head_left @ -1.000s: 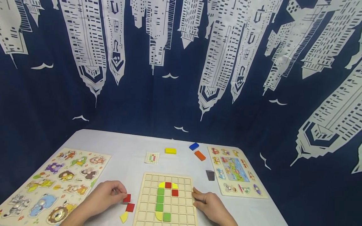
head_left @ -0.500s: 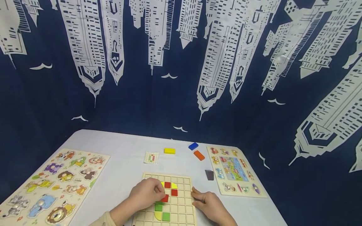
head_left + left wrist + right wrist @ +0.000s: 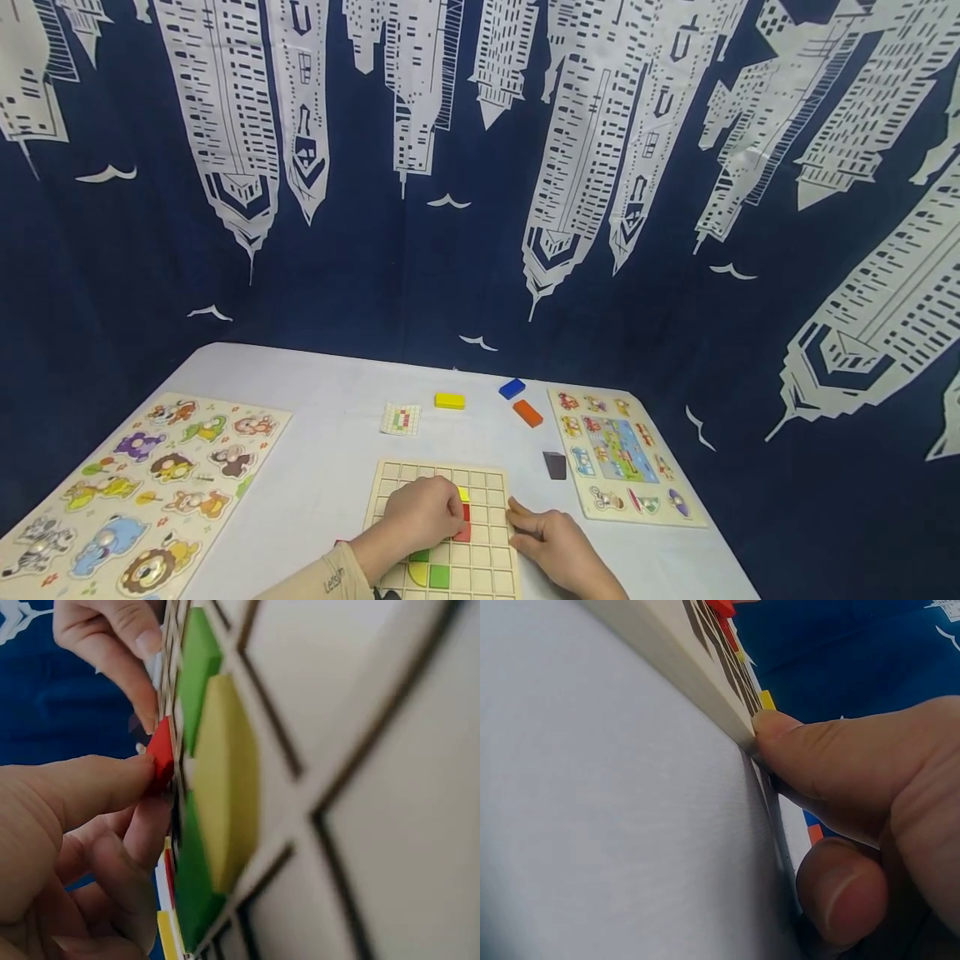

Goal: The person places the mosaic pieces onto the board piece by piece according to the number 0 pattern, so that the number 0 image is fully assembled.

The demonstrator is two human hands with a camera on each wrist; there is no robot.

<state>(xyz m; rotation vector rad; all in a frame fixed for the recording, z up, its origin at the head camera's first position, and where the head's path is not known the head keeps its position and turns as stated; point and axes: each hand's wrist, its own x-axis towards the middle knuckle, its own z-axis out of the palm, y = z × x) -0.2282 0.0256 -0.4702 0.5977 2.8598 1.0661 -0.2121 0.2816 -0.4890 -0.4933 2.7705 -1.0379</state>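
Observation:
My left hand [image 3: 427,507] is over the grid board [image 3: 492,560], pinching a red square tile [image 3: 161,761] between thumb and finger. The tile touches or nearly touches the grid, below another red tile [image 3: 466,511]. A yellow quarter-round tile [image 3: 418,574] and a green square [image 3: 439,577] sit in cells in the lower part; the hand hides several other tiles. At the board's right edge rests my right hand [image 3: 555,546], thumb and forefinger touching the rim. In the right wrist view the thumb [image 3: 802,746] presses that edge.
A small pattern card [image 3: 402,419] lies behind the board. Beyond are yellow [image 3: 450,401], blue [image 3: 512,388], orange [image 3: 528,413] and dark [image 3: 555,465] blocks. An animal puzzle [image 3: 247,483] lies left, a vehicle puzzle [image 3: 678,475] right. A red tile [image 3: 340,542] shows beside the left sleeve.
My left hand has carried the red tile from the table left of the board, rightward over the grid to a cell below the other red tile. The right hand stays on the board's edge.

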